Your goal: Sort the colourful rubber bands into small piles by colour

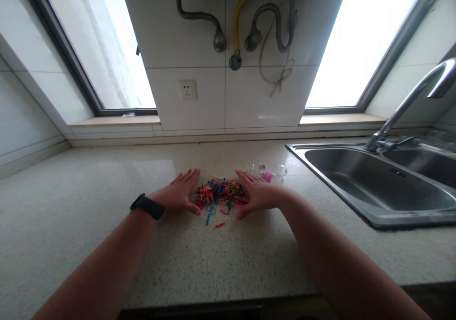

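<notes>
A heap of small, brightly coloured rubber bands [221, 189] lies on the speckled countertop [213, 258], in red, yellow, blue, pink and black. A blue piece and a red piece lie loose at its front edge. My left hand [181, 192] rests on the counter at the left side of the heap, fingers stretched out and thumb apart. Opposite it, my right hand [258, 192] lies spread against the right side, its fingers touching or nearly touching the pieces. Partly behind my right hand is a clear plastic container [280, 170] on its side, with something pink near it or inside it.
A steel double sink [342, 177] with a chrome faucet [402, 106] is set into the counter at the right. At the back, the tiled wall carries a power socket [187, 89], hoses and a yellow pipe [238, 21]. The counter's front edge runs along the bottom.
</notes>
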The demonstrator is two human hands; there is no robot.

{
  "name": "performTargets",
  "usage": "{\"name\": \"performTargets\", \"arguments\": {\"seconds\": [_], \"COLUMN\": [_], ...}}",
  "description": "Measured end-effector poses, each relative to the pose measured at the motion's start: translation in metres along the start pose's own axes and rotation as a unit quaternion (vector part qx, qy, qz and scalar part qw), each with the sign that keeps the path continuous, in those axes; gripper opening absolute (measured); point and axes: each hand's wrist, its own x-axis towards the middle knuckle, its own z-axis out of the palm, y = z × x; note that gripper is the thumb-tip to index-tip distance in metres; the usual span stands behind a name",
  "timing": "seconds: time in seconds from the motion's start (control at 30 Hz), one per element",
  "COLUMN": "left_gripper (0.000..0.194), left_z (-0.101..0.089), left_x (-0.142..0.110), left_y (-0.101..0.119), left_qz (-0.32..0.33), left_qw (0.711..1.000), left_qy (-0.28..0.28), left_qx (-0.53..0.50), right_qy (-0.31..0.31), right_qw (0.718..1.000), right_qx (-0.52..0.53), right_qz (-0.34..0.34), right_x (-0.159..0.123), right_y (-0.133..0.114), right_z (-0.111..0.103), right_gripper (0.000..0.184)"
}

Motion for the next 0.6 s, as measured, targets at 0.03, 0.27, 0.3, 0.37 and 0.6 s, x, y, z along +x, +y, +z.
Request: {"name": "performTargets", "arguments": {"seconds": [0.03,0.27,0.3,0.37,0.6], "left_gripper": [0.134,0.127,0.128,0.131,0.133], "left_z": [0.002,0.009,0.008,0.006,0.008], "left_x": [-0.001,0.001,0.002,0.003,0.013], "left_y": [-0.004,0.000,0.002,0.007,0.027], "left_qz": [-0.013,-0.005,-0.003,-0.001,0.036], "left_qw": [1.000,0.999,0.999,0.999,0.999], "left_qy": [-0.004,-0.013,-0.017,-0.025,-0.025], "left_qx": [0.008,0.030,0.031,0.029,0.003], "right_qy": [-0.016,-0.031,-0.024,-0.013,0.006], "right_qw": [1.000,0.998,0.998,0.998,0.997], "right_qx": [-0.011,-0.045,-0.047,-0.052,-0.063], "right_qz": [0.018,0.035,0.026,0.010,-0.035], "right_x": [-0.002,-0.002,-0.001,0.003,0.015], "right_y": [0.001,0.002,0.002,0.000,-0.012], "right_z": [0.000,0.011,0.013,0.016,0.024], "right_gripper": [0.147,0.144,0.143,0.141,0.137]}}
